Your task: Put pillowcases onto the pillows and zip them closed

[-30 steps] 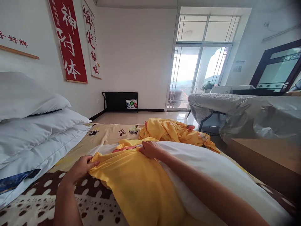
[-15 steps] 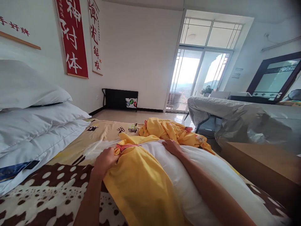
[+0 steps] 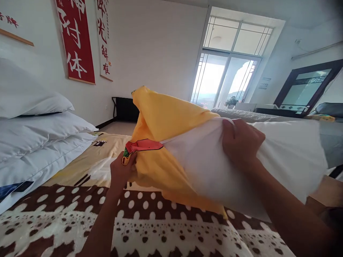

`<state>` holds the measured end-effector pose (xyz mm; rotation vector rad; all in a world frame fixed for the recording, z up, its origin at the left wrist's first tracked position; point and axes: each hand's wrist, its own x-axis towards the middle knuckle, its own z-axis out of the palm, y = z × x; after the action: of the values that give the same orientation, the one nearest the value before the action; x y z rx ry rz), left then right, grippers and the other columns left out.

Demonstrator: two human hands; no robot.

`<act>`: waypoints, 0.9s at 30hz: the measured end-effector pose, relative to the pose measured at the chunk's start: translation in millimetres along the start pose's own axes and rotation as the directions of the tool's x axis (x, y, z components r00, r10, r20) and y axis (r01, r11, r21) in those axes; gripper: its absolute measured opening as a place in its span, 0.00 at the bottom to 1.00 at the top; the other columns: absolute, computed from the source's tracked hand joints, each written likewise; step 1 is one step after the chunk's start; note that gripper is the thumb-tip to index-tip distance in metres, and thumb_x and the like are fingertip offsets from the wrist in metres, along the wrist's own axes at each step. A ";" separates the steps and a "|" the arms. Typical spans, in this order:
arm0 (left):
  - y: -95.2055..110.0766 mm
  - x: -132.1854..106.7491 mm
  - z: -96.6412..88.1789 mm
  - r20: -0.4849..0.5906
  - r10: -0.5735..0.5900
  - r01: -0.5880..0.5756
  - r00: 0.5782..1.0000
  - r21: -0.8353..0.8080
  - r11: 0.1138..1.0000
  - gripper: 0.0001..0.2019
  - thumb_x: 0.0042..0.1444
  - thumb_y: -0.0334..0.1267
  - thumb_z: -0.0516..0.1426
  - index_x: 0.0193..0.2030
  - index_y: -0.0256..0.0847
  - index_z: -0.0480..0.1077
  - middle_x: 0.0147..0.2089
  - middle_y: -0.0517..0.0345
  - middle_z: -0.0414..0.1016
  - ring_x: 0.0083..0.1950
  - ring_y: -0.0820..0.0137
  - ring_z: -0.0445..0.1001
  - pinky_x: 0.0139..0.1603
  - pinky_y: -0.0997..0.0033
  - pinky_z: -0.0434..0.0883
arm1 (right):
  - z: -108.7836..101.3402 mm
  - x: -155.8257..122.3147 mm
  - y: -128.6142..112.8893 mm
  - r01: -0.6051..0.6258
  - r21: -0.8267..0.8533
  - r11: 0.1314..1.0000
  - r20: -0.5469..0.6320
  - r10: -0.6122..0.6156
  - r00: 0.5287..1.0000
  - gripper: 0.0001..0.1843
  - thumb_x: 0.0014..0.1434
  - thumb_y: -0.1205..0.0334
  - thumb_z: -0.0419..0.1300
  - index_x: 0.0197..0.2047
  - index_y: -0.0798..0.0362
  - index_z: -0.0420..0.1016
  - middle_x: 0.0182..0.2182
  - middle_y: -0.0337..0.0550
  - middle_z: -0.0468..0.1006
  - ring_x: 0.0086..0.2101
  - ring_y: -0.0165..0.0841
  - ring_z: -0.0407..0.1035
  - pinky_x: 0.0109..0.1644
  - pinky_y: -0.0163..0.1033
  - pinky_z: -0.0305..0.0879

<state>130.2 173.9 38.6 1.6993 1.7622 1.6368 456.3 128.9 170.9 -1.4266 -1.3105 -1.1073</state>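
Observation:
A white pillow (image 3: 203, 160) hangs above the bed, its left part inside a yellow pillowcase (image 3: 171, 114) with a red print. My left hand (image 3: 123, 167) is closed on the pillowcase's left end, at the red and green printed patch. My right hand (image 3: 241, 141) grips the pillow's upper edge, just right of where the yellow cloth ends. The pillow's right part sticks out bare past my right forearm. The yellow cloth stands up in a raised corner between my hands.
White pillows (image 3: 48, 132) are stacked on the left side of the bed. A patterned brown and cream blanket (image 3: 150, 228) covers the mattress. Plastic-covered furniture (image 3: 233, 114) stands behind on the right, with a cardboard box (image 3: 327, 191) near the bed's right edge.
Both hands have lifted the pillow and pillowcase off the bed. My right hand has moved up and right, now grasping the pillow's edge. The yellow bundle behind is now hidden.

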 end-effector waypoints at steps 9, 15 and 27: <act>-31.9 6.6 -18.2 0.572 -0.199 -0.066 0.796 0.408 0.910 0.09 0.46 0.44 0.58 0.25 0.41 0.66 0.29 0.53 0.73 0.31 0.63 0.69 0.30 0.70 0.58 | 4.1 -96.1 -10.5 0.601 0.226 0.767 0.170 -0.638 0.751 0.18 0.67 0.64 0.49 0.25 0.53 0.68 0.19 0.38 0.70 0.23 0.29 0.61 0.31 0.37 0.49; 30.7 -27.8 -7.8 0.355 0.393 -0.412 0.848 -0.023 0.911 0.10 0.59 0.45 0.50 0.36 0.43 0.67 0.39 0.52 0.72 0.41 0.63 0.70 0.43 0.65 0.65 | -10.6 -100.3 -16.6 0.552 0.299 0.778 0.189 -0.615 0.765 0.18 0.67 0.62 0.49 0.25 0.52 0.67 0.19 0.38 0.69 0.23 0.30 0.63 0.31 0.38 0.49; -12.5 14.7 -17.5 -0.258 -0.184 -0.036 0.948 -0.663 0.748 0.16 0.53 0.46 0.58 0.47 0.45 0.65 0.57 0.53 0.67 0.60 0.63 0.64 0.51 0.69 0.65 | -83.3 -37.8 -18.2 0.353 0.593 0.724 0.420 -0.652 0.631 0.13 0.65 0.52 0.52 0.31 0.47 0.67 0.23 0.37 0.73 0.23 0.29 0.66 0.28 0.36 0.55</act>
<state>105.2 179.5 43.0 1.0628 1.0827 2.2243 432.4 40.6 152.7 -1.0709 -2.4042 -0.5773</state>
